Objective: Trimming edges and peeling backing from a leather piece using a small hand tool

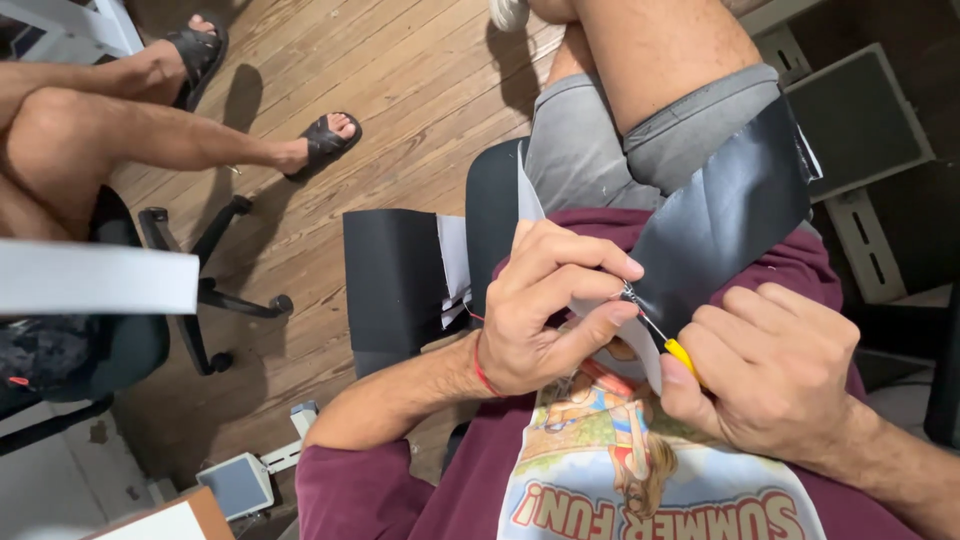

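A strip of black fabric with a white underside (725, 215) drapes across my lap and over my knee. My left hand (545, 310) pinches its edge between thumb and fingers. My right hand (770, 370) grips a small tool with a yellow handle (681, 352) and a thin metal tip, and the tip touches the fabric right at my left fingertips. A red thread bracelet circles my left wrist. Another black fabric piece (395, 280) hangs to the left of my leg.
Another person sits at the left on a wheeled office chair (215, 295), bare legs stretched out, black sandals (325, 142) on the wooden floor. A white strip (95, 280) crosses the left edge. Grey shelving (860, 120) stands at the right.
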